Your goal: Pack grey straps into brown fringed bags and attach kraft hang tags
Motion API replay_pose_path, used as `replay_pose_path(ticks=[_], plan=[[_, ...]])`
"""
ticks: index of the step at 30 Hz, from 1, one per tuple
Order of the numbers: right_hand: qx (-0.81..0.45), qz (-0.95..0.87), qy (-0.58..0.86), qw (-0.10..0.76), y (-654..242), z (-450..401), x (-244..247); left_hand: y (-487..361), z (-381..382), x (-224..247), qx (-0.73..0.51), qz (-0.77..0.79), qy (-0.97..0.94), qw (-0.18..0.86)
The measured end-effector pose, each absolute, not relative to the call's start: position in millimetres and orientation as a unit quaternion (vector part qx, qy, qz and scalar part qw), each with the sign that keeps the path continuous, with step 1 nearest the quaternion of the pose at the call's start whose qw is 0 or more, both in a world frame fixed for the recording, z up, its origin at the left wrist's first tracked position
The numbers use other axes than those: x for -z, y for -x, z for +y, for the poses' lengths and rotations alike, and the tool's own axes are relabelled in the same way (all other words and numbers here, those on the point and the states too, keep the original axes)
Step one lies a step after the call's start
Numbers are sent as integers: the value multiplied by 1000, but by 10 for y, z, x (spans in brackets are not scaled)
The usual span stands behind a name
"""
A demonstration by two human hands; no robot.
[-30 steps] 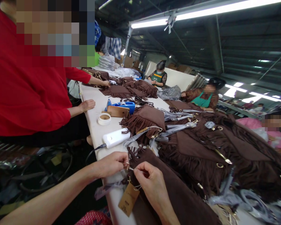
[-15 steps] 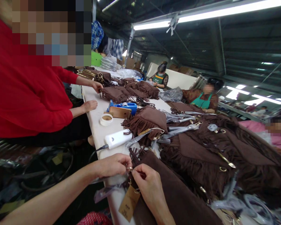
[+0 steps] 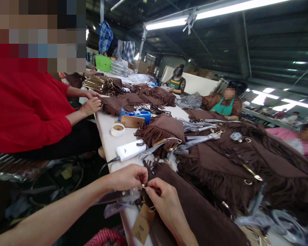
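Note:
My left hand (image 3: 128,177) pinches a small gold metal clasp (image 3: 143,186) at the edge of a dark brown suede bag (image 3: 192,201). Fingertips of my right hand (image 3: 165,200) close on the same clasp from the other side, partly covering it. Below them dangles a kraft-paper hang tag (image 3: 143,223) on a thin cord. A strap in clear plastic wrap (image 3: 123,196) trails under my left hand, past the table edge. The bag lies flat, with fringe showing at its far corner.
More brown fringed bags (image 3: 220,153) are heaped to the right. Beyond my hands sit a white device (image 3: 130,150) with a cable, a tape roll (image 3: 117,129), a phone (image 3: 132,121) and a blue tape dispenser (image 3: 143,115). A person in red (image 3: 28,109) works at left.
Both my hands stay at the clasp with only slight finger shifts. The person in red has brought both hands together on a brown bag and drawn it closer.

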State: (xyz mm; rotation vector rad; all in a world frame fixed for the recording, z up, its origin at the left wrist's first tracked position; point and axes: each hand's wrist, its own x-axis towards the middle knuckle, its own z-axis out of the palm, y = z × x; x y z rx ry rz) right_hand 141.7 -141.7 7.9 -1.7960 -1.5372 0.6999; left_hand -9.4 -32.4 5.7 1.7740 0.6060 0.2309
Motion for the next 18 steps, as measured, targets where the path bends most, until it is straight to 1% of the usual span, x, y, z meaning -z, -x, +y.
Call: replay_pose_path(ticks=[2, 6, 8, 11, 14, 18], plan=[[-303, -587, 673, 334, -1488, -1440, -93, 90, -354, -101, -114, 247, -808, 523], [-375, -570, 644, 348, -1643, -1500, -82, 106, -358, -153, -151, 227, -905, 327], [-420, -541, 630, 366, -1676, -1515, -89, 125, -345, -183, -182, 230, -915, 276], [-451, -497, 622, 403, -1636, -1492, -133, 146, -353, -264, -248, 222, -910, 247], [-422, -488, 627, 436, -1534, -1420, -166, 120, -402, -361, -303, 203, -899, 243], [-377, -516, 613, 464, -1425, -1339, -134, -6, -462, -415, -329, 198, -885, 261]])
